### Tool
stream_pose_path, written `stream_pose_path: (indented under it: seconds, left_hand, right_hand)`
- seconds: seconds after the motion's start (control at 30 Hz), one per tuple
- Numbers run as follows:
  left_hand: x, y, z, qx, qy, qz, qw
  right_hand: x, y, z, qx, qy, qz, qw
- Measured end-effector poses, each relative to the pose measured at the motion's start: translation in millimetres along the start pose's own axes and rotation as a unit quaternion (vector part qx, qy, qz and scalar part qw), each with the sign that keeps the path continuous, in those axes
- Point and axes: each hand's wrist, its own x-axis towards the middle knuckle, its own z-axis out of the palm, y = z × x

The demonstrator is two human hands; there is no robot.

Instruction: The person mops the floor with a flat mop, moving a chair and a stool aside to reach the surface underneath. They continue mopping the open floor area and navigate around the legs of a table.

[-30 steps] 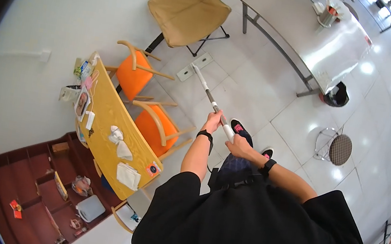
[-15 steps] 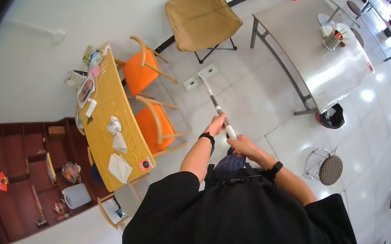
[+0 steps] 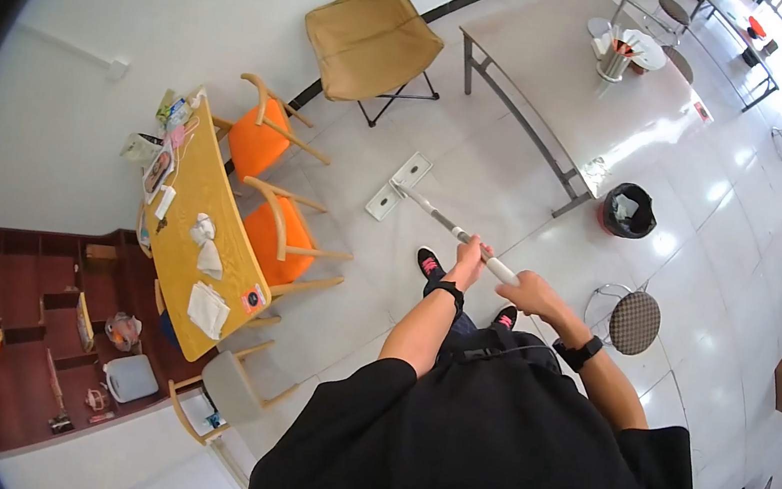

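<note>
A flat mop (image 3: pixel 435 214) slants across the middle of the head view, its white and grey pole running from my hands down to the floor. Its white rectangular mop head (image 3: pixel 412 169) lies flat on the tiles in front of the orange chairs. My left hand (image 3: pixel 471 261) is wrapped round the pole, lower down. Higher up, my right hand (image 3: pixel 531 294) grips the white end of the handle. Both hands are closed on the mop. Below them, my dark shoes (image 3: pixel 428 263) with pink laces show on the floor.
Left stands a wooden table (image 3: pixel 196 266) with cloths, beside orange chairs (image 3: pixel 276 237). A tan folding chair (image 3: pixel 373 39) is by the wall. Ahead right are a metal table (image 3: pixel 559 67) and a black-lined bin (image 3: pixel 627 211). A round stool (image 3: pixel 633 322) stands to my right.
Both hands have shifted right in the view, still holding the mop. The pole is tilted more sideways, and the mop head sits slightly lower. My shoes have come into sight.
</note>
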Motion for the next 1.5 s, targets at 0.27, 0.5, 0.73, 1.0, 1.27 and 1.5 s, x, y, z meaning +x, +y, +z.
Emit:
stream_pose_path:
  seconds: [0.27,0.5,0.73,1.0,1.27,1.5]
  left_hand:
    - [-39.6,-121.5,26.1,0.295,-0.155,-0.244,0.911]
    - [-92.0,-198.4,34.4,0.392,-0.218,-0.307,0.839]
    - [-48.4,-228.0,-2.4,0.389,-0.209,-0.304,0.844]
    - [-45.9,-158.8,64.7,0.421,-0.110,-0.248,0.865]
    - [16.3,-92.3,78.9,0.363,-0.174,-0.279,0.872]
    - [68.1,-48.9,64.5,0.422,0.020,-0.266,0.867]
  right_hand:
    - [-115.8,129.2,-6.4,0.007,0.073,0.036,0.997]
    - [-191.7,174.7,29.4,-0.098,0.165,0.167,0.967]
    - [-179.2,163.8,48.0,-0.007,0.212,0.149,0.966]
    - [-121.2,149.1,2.5,-0.039,0.208,0.084,0.974]
    - [-53.5,97.2,-22.9,-0.069,0.194,0.085,0.975]
    - [4.8,56.1,10.0,-0.039,0.193,0.101,0.975]
